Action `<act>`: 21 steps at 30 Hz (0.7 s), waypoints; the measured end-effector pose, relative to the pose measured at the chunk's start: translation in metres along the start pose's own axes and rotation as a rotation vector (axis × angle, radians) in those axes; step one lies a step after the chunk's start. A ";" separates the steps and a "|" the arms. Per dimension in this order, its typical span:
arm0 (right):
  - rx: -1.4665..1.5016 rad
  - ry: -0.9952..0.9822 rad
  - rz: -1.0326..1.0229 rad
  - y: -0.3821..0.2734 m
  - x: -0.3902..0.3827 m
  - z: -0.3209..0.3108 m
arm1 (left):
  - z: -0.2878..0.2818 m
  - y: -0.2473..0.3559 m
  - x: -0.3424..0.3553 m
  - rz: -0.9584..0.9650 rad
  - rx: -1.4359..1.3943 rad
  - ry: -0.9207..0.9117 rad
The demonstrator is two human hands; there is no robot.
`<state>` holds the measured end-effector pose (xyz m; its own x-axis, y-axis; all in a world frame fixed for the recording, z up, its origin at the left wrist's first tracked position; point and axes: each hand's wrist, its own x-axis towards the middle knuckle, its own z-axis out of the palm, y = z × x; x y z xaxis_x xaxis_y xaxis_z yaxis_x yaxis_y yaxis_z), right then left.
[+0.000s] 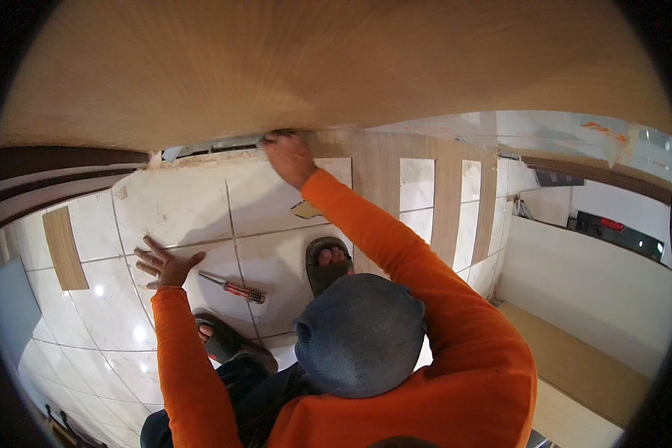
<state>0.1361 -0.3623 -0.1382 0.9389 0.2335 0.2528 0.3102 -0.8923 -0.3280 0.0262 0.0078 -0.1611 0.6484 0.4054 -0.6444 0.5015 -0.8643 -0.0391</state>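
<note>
My left hand (164, 266) lies flat on the white tiled floor (175, 209) with its fingers spread. Stretched forward, my right hand (290, 160) is at the bottom edge of a large brown wooden panel (336, 67). Its fingers are curled around a small dark thing whose kind I cannot make out. Beside that hand, a rough gap (213, 147) with loose debris runs between panel and floor. A screwdriver (235, 287) with a red and black handle rests on the tiles, just right of my left hand, touched by neither hand.
Wood strips (447, 201) lie on the right, and a short one (66, 248) lies far left. Dark wooden frame pieces (60, 175) stand at the left. A pale board (586, 287) is at the right, with a red-handled tool (611, 223) behind it. My sandaled feet (327, 261) are near the screwdriver.
</note>
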 end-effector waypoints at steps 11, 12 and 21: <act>0.495 0.019 0.483 0.045 -0.042 -0.036 | -0.002 0.002 -0.002 0.024 -0.013 0.020; 0.581 -0.027 0.524 0.041 -0.040 -0.034 | -0.008 -0.005 -0.002 0.027 -0.004 0.039; 0.522 -0.118 0.430 0.038 -0.024 -0.043 | -0.030 0.008 -0.016 -0.066 0.025 -0.083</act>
<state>0.1190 -0.4186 -0.1176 0.9955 -0.0325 -0.0894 -0.0902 -0.6191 -0.7801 0.0376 0.0032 -0.1279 0.5640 0.4368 -0.7008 0.5265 -0.8440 -0.1024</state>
